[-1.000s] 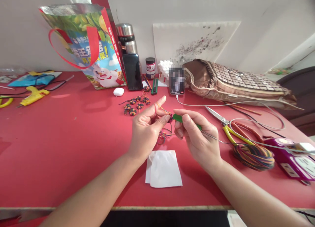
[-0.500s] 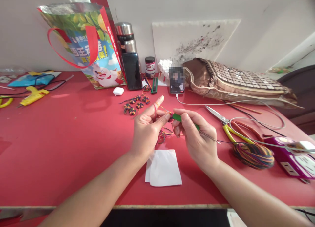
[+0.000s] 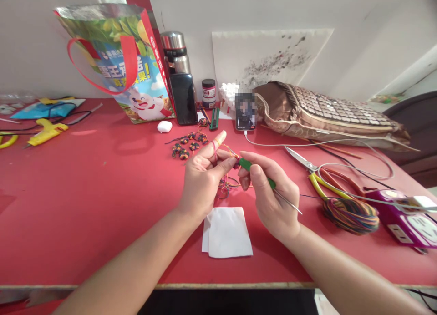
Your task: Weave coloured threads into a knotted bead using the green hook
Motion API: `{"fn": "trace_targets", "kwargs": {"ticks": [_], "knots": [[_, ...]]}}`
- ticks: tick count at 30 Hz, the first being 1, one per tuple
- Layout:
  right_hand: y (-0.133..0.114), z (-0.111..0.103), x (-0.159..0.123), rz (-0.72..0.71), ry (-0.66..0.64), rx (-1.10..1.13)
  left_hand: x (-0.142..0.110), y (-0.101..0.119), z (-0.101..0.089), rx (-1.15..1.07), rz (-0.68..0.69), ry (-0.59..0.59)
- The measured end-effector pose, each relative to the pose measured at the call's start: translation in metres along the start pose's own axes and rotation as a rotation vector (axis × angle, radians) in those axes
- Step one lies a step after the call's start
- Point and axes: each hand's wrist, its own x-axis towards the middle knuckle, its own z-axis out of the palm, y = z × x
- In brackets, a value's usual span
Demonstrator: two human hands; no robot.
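Note:
My left hand (image 3: 205, 178) pinches a small crocheted piece (image 3: 236, 163) of multicoloured yarn between thumb and fingers. Yarn loops round its raised index finger. In my right hand (image 3: 273, 187) is a crochet hook (image 3: 256, 170) with a green grip, its thin metal end sticking out behind toward the lower right. The hook's front end meets the crocheted piece, where my fingers partly hide it. Loose yarn (image 3: 225, 187) lies tangled on the table below the hands. Behind them sits a group of small dark-and-orange crocheted pieces (image 3: 184, 146).
A yarn ball (image 3: 351, 215) and scissors (image 3: 312, 167) lie to the right, near a purple power strip (image 3: 399, 219). White paper (image 3: 230, 233) lies in front. At the back stand a shopping bag (image 3: 136, 69), a black phone (image 3: 184, 99) and a sequined bag (image 3: 334, 110). A yellow glue gun (image 3: 46, 132) lies left.
The hook has tilted, its rear end swinging down and slightly left as my right hand turns. My left hand stays nearly in place, still pinching the crocheted piece.

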Motion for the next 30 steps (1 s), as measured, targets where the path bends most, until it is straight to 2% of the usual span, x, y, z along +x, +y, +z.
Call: {"fn": "trace_targets", "kwargs": {"ticks": [9,17,25,30], "knots": [[0.004,-0.006,0.001,0.152,-0.016,0.175,0.002,0.002,-0.002,-0.035,-0.026,-0.008],[0.004,-0.009,0.006,0.212,-0.022,0.277,0.002,0.005,-0.002,-0.032,-0.004,0.004],[0.005,-0.01,0.006,0.207,-0.035,0.308,0.002,0.01,-0.002,-0.056,-0.052,0.013],[0.005,-0.014,0.011,0.164,-0.056,0.286,0.004,0.015,-0.005,-0.041,-0.05,-0.043]]}}
